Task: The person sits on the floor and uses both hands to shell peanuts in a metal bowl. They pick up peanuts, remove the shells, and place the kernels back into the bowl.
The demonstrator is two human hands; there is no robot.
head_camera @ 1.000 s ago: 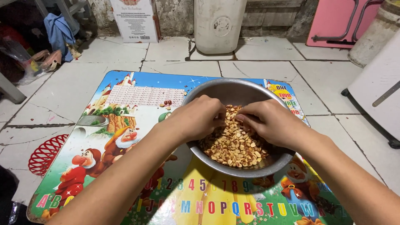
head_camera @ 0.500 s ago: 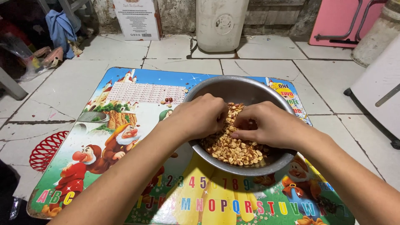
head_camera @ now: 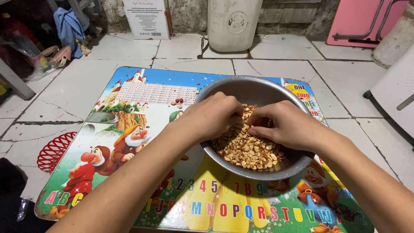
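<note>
We have our left hand and right hand curled loosely in the metal bowl, pinching light, brittle, loose peanuts, best taken in fingertip pinches.

Head-worn view, steeply downward, close

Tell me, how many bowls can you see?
1. The metal bowl sits on the colourful picture table, full of peanuts, with the left hand and right hand inside it. No other bowl shows.
</note>
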